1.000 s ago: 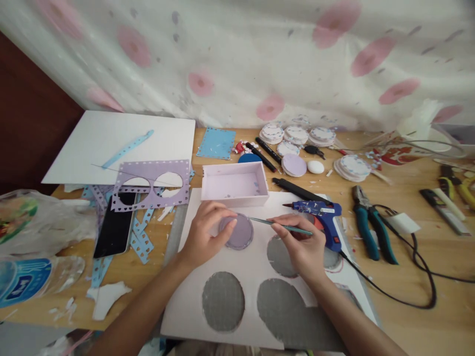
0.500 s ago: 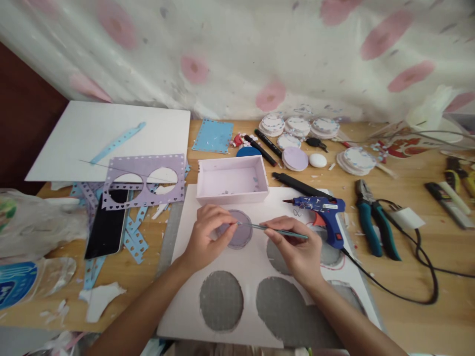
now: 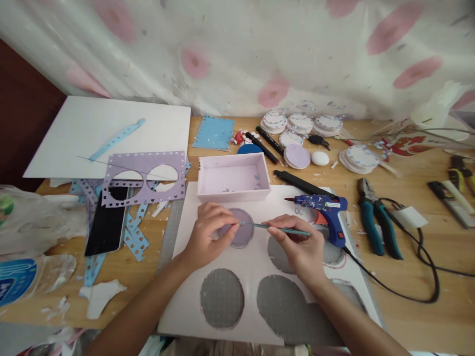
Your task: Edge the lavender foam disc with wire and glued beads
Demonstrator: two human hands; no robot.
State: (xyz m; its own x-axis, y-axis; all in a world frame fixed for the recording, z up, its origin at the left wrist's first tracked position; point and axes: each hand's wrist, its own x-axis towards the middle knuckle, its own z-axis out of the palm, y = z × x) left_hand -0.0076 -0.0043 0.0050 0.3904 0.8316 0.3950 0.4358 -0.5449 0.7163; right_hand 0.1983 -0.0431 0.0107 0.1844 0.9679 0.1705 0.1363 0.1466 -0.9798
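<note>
My right hand (image 3: 301, 242) grips a slim teal-handled tool (image 3: 297, 231) with a thin pale shaft, pointing left. At the shaft's tip, the thumb and fingertips of my left hand (image 3: 211, 230) are pinched together; a tiny pale bit shows there, too small to name. Below the tip lies a round lilac disc (image 3: 243, 240) on white foam board (image 3: 185, 296), partly covered by my left fingers. Round holes cut in the board show the grey cutting mat (image 3: 222, 299). A lilac open box (image 3: 233, 195) stands just beyond my hands.
A blue glue gun (image 3: 326, 207) lies right of my right hand, its cord trailing right past pliers (image 3: 371, 217). Stacked white discs (image 3: 274, 121) and markers (image 3: 269, 138) sit at the back. On the left are a phone (image 3: 106, 222), a lilac cutout sheet (image 3: 148, 160) and a plastic bottle (image 3: 33, 279).
The view has shifted slightly. Both hands keep nearly the same pose, with the tool's tip still at my left fingertips above the lilac disc.
</note>
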